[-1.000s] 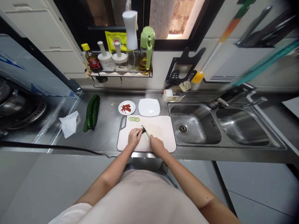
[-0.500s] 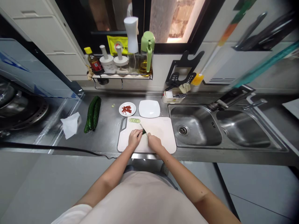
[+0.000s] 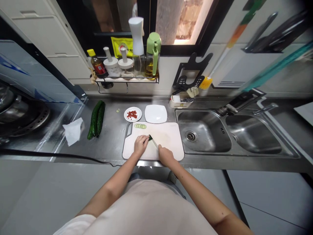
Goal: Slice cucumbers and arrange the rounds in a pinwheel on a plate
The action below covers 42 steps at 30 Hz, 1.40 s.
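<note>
On the white cutting board [image 3: 171,142], my left hand [image 3: 141,144] is closed on a short dark green cucumber piece [image 3: 150,137], mostly hidden by the fingers. My right hand [image 3: 166,155] grips a knife [image 3: 154,143] by its handle, with the blade slanting up and left to the cucumber piece. Several thin cucumber slices [image 3: 140,126] lie overlapping in a row at the board's upper left. Behind the board stand a small white plate [image 3: 127,117] with chopped red bits [image 3: 132,114] and a bare white square plate [image 3: 156,114].
Two whole cucumbers [image 3: 97,120] and a crumpled white tissue [image 3: 73,130] lie to the left. A double sink [image 3: 207,130] is set in the counter at the right. Seasoning jars and an oil bottle [image 3: 153,58] stand on a wall rack [image 3: 128,80]. A black cable [image 3: 73,156] runs along the front edge.
My right hand has drawn the knife back, toward me and to the right, so more of the blade shows. My left hand stays about where it was on the cucumber piece.
</note>
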Available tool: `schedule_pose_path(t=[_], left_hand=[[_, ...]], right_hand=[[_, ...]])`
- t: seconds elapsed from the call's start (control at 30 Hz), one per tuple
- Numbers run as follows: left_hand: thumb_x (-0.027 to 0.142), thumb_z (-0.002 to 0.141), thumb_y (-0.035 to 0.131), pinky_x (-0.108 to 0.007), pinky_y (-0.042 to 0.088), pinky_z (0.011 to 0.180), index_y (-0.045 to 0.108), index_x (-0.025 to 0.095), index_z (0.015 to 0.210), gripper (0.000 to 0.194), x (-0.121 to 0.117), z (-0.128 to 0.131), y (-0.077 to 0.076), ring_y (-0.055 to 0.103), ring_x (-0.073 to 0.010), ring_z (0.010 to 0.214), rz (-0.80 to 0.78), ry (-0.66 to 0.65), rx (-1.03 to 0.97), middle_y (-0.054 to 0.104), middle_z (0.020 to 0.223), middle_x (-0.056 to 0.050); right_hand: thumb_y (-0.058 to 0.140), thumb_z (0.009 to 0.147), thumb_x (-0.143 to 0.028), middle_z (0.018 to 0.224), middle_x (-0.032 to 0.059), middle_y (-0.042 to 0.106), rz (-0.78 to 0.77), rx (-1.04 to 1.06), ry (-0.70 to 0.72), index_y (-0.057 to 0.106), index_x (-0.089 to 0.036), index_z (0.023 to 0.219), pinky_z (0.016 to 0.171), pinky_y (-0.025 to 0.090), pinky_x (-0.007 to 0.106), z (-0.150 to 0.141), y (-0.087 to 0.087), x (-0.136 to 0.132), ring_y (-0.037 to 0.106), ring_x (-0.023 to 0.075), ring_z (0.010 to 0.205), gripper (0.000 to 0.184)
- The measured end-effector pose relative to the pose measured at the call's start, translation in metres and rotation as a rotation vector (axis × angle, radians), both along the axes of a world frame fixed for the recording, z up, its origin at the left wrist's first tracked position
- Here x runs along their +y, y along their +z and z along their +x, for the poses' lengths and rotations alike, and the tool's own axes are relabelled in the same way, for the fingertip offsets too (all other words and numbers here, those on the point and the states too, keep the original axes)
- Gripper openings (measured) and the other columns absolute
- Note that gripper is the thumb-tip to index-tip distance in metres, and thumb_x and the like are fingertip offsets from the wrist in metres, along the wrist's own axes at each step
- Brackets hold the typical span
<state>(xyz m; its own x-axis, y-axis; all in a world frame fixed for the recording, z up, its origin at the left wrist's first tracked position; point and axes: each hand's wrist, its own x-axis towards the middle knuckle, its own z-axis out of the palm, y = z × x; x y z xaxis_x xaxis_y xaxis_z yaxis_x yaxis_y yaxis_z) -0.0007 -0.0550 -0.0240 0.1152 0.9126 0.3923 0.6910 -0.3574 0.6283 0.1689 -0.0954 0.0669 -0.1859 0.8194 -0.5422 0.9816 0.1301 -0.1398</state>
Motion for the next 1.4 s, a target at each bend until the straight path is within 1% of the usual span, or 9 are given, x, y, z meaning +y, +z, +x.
schedule_pose_path(t=[0.23,0.47,0.6,0.77,0.97,1.1,1.27,1.4], left_hand=[[0.027,0.091,0.05,-0.032,0.046,0.082,0.067,0.023,0.105,0.022,0.0,0.0,0.001,0.057,-0.0173,0.09,-0.022,0.018,-0.021,0.064,0.093,-0.005],[0.024,0.09,0.051,-0.031,0.046,0.084,0.066,0.022,0.104,0.021,0.0,0.001,0.001,0.058,-0.0163,0.092,-0.036,0.016,-0.064,0.065,0.093,-0.005],[0.022,0.089,0.051,-0.031,0.047,0.085,0.066,0.021,0.102,0.02,0.001,0.002,0.002,0.058,-0.0162,0.093,-0.041,0.023,-0.088,0.065,0.094,-0.005],[0.021,0.088,0.051,-0.032,0.047,0.086,0.066,0.021,0.101,0.02,0.003,0.002,0.001,0.059,-0.0165,0.094,-0.047,0.048,-0.105,0.065,0.095,-0.005],[0.022,0.088,0.05,-0.032,0.048,0.084,0.065,0.021,0.101,0.02,0.003,0.0,0.004,0.059,-0.0165,0.093,-0.055,0.042,-0.125,0.065,0.094,-0.005],[0.023,0.089,0.049,-0.032,0.049,0.082,0.066,0.021,0.101,0.021,0.002,0.0,0.006,0.059,-0.0168,0.092,-0.062,0.051,-0.158,0.065,0.095,-0.006],[0.026,0.091,0.046,-0.032,0.049,0.081,0.065,0.02,0.101,0.022,0.001,0.0,0.01,0.06,-0.0173,0.091,-0.078,0.112,-0.214,0.066,0.095,-0.007],[0.028,0.092,0.045,-0.033,0.048,0.083,0.065,0.02,0.103,0.024,0.003,-0.001,0.017,0.06,-0.0179,0.093,-0.084,0.166,-0.249,0.066,0.097,-0.007]], right_hand=[[0.037,0.084,-0.005,0.099,0.0166,0.066,-0.027,-0.006,-0.005,0.043,-0.012,0.114,0.071,0.044,0.031,0.006,0.005,-0.007,0.064,0.0254,0.095,0.032],[0.041,0.083,-0.008,0.1,0.0165,0.065,-0.055,-0.007,-0.02,0.043,-0.013,0.117,0.071,0.043,0.031,0.011,0.004,-0.015,0.064,0.0254,0.095,0.034],[0.042,0.084,-0.011,0.1,0.0153,0.065,-0.067,-0.017,-0.032,0.044,-0.014,0.116,0.069,0.041,0.03,0.014,0.007,-0.016,0.063,0.025,0.094,0.032],[0.038,0.089,-0.016,0.097,0.0136,0.065,-0.044,0.014,-0.044,0.048,-0.017,0.11,0.065,0.038,0.027,0.023,0.016,-0.012,0.063,0.0226,0.088,0.023],[0.036,0.092,-0.019,0.095,0.0108,0.064,0.067,-0.049,-0.024,0.048,-0.02,0.115,0.068,0.038,0.028,0.031,0.02,-0.007,0.063,0.0217,0.088,0.026],[0.032,0.092,-0.015,0.105,0.0093,0.059,0.164,-0.112,-0.001,0.048,-0.026,0.122,0.071,0.037,0.027,0.033,0.022,-0.006,0.061,0.0178,0.086,0.035],[0.032,0.093,-0.017,0.116,0.0112,0.052,0.292,-0.149,0.038,0.041,-0.028,0.135,0.074,0.037,0.029,0.038,0.02,-0.006,0.058,0.0176,0.088,0.044],[0.032,0.094,-0.019,0.116,0.0118,0.051,0.332,-0.145,0.032,0.042,-0.028,0.136,0.076,0.036,0.03,0.043,0.017,-0.005,0.055,0.0187,0.088,0.044]])
